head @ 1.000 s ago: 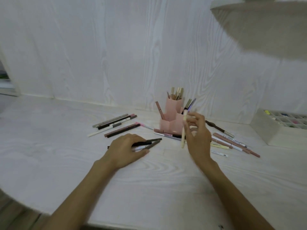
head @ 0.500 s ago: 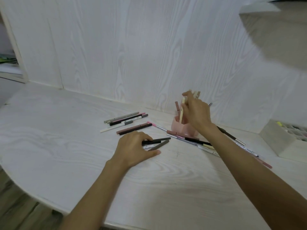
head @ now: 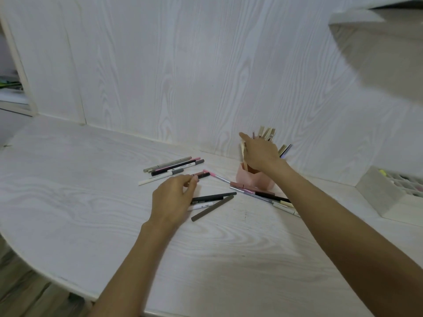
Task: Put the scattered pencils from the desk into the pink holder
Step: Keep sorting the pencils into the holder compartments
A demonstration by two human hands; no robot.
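Moved forward since before: left hand (head: 174,197), off the dark pencils (head: 211,200) and up to a brown pencil (head: 201,175), fingers bent around its end. Right hand (head: 258,153) over the pink holder (head: 254,181) at the far wall, pinching a cream pencil (head: 243,154) standing in it. More pencils (head: 174,168) lying far left on the desk (head: 80,202).

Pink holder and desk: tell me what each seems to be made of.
Pink holder: probably plastic, though its look leaves this open; it has matte, even pink colour and crisp faceted walls. Desk: looks like whitewashed wood or wood-print laminate, with printed-looking grain swirls and a smooth, low-sheen surface.
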